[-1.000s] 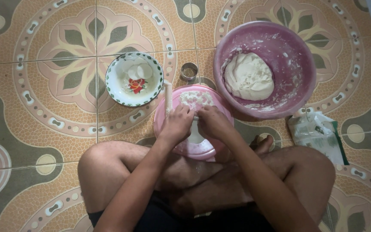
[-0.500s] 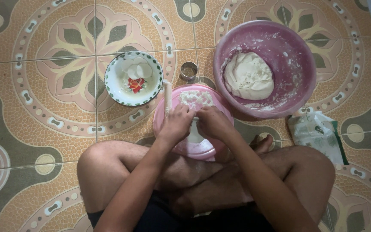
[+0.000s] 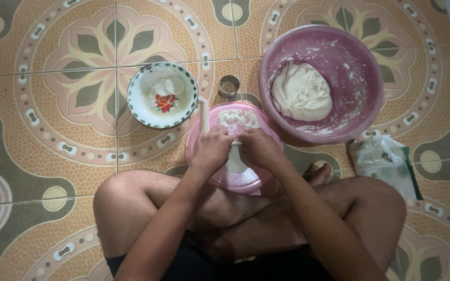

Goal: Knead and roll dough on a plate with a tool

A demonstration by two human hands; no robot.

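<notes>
Head view looks straight down on crossed bare legs [image 3: 246, 218], over which both forearms are stretched forward to a pink round board [image 3: 234, 148] set on the floor just ahead of the shins. The left hand [image 3: 212, 151] and the right hand [image 3: 259, 148] are brought together over the middle of that board, knuckles up and fingers curled narrow; a thin pale piece of dough [image 3: 234, 162] is pinched between them, its lower edge seen hanging just below the fingertips, though how much of it is gripped cannot be told. The piece lies directly between the two hands, equally near to each, and its long axis seems to run toward and away from the body. A white rolling stick [image 3: 203, 114] is laid along the board's left edge, pointing away from the body, touching or just beside the left hand's knuckles and so nearer to that hand. Scraps of dough [image 3: 238, 120] are scattered on the far part of the board, just beyond the fingers. Farther out, a small metal ring cutter [image 3: 228, 86] is stood on the tiles. To the far left a flowered bowl [image 3: 142, 112] with flat white discs is placed, and to the far right a large pink basin [image 3: 358, 67] holding a lump of dough [image 3: 301, 92]. A plastic bag [image 3: 386, 164] is left by the right knee.
</notes>
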